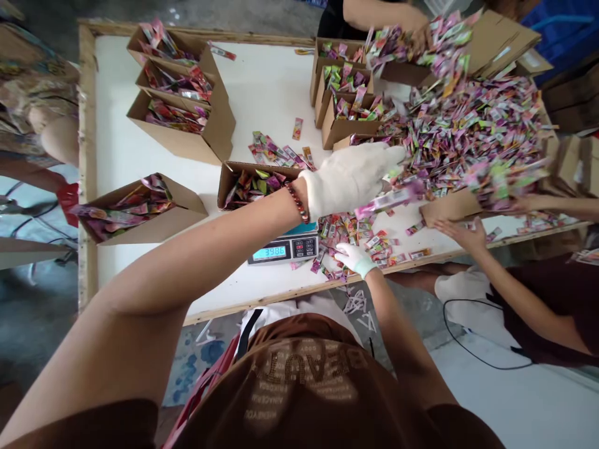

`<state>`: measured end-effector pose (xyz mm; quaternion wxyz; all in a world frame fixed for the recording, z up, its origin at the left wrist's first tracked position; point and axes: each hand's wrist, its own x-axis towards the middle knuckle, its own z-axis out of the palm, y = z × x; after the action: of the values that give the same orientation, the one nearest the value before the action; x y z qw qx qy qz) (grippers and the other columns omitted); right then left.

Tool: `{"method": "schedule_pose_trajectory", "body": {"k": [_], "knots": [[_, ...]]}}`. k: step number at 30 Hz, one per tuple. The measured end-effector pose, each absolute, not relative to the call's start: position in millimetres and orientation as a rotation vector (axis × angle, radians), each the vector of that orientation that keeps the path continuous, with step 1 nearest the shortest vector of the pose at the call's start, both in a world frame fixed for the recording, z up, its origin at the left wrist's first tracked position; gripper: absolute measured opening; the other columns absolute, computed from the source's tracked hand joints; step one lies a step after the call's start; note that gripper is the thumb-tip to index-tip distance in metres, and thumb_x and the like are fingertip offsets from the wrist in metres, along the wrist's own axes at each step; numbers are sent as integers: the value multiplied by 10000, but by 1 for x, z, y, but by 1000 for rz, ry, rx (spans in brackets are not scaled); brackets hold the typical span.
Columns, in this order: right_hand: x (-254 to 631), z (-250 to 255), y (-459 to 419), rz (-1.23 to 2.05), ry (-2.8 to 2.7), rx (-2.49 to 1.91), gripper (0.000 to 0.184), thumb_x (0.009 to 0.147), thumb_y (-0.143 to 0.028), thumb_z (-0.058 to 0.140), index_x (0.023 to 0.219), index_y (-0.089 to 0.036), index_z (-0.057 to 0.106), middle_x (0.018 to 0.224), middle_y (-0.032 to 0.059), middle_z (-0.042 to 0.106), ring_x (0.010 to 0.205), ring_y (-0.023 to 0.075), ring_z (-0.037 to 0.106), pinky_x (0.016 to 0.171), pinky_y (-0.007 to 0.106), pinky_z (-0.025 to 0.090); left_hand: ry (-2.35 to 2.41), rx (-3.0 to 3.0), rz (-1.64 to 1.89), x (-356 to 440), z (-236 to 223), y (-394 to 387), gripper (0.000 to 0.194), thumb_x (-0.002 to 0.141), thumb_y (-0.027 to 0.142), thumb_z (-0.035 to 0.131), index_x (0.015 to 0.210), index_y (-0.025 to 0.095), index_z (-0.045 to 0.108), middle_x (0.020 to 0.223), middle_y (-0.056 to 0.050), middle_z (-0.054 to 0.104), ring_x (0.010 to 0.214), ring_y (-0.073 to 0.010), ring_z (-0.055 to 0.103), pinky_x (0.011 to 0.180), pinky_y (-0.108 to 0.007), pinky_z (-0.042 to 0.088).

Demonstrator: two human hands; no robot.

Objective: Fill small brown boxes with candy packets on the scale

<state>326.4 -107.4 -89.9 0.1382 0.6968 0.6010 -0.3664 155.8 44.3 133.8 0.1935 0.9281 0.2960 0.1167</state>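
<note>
My left hand (353, 178), in a white glove with a beaded bracelet at the wrist, reaches across the scale to the right. Its fingers are stretched out beside the large heap of candy sachets (477, 125). Just below its palm is a blurred pink sachet (390, 198); whether the hand touches it I cannot tell. My right hand (354, 259), also gloved, lies with fingers apart on loose sachets (344, 231) near the front edge. A filled cardboard box (229, 181) stands on the digital scale (292, 249), whose lit display reads about 3986. My left forearm partly covers both.
Filled boxes (187, 134) stand at the back left, another box (154, 224) at front left, and several boxes (346, 128) at back centre. One co-worker's hand (416, 31) handles sachets at the back; another co-worker's hand (463, 236) holds a box at right. A wooden rim (87, 156) edges the table.
</note>
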Motion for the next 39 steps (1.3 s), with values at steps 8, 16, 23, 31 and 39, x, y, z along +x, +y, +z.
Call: {"method": "schedule_pose_trajectory", "body": {"k": [8,16,23,31,39], "knots": [[283,-80,-74,-960,1782,1724,382,1034,-413,666,1333,-176,654,1336,105,660,1166,243,671,1006,469,583,1342,2480,-33,38,88,53,406,1031,514,551,1090,166,752,1024,-86,710,1032,-278,697,886,-411,515],[260,-78,-90,-848,1794,1453,341,1033,-387,672,1323,-208,661,1353,104,649,1159,228,669,986,425,592,1476,2508,-357,-20,3,38,419,976,321,641,1348,132,678,1196,-152,733,1086,-338,682,901,-441,447],[263,-73,-85,-794,1911,1300,371,1027,-392,679,1336,-188,651,1353,111,646,1160,236,668,986,437,591,1519,2528,-302,-22,-11,48,405,947,298,571,1321,202,696,1188,-126,742,1104,-329,678,885,-426,429],[285,-36,-76,-784,2165,1351,278,1049,-292,604,1282,-169,694,1381,129,651,1266,254,598,1109,448,481,1487,2472,-214,-26,-19,44,389,962,278,461,1205,219,759,1175,-143,759,1054,-337,708,860,-439,438],[218,32,7,-610,2857,1755,432,1107,-422,439,1462,-218,576,1284,129,704,1229,279,626,1130,435,459,1488,2336,-275,-24,-7,40,347,975,313,473,1086,194,780,1089,-165,778,1033,-357,729,787,-401,445]]}}
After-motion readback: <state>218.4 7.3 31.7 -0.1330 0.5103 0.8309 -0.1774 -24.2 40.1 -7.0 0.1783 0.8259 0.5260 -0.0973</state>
